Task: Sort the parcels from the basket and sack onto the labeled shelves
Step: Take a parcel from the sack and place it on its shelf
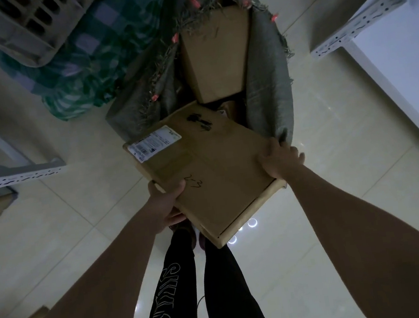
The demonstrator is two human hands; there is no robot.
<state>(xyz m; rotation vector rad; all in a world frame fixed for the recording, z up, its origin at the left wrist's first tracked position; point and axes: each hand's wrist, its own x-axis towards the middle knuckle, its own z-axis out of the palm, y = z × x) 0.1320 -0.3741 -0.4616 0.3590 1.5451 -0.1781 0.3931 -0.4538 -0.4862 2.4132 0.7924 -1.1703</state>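
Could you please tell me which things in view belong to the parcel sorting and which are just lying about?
Part of the job:
flat cardboard parcel, held by left hand and right hand
grey sack
upright box inside it
plastic basket
shelf

Lying about:
green checked bag

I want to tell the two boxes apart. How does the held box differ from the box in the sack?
The held box is flat, gripped by the left hand and right hand, with a shipping label. The box in the sack stands taller, untouched, no label visible. Both are brown cardboard.
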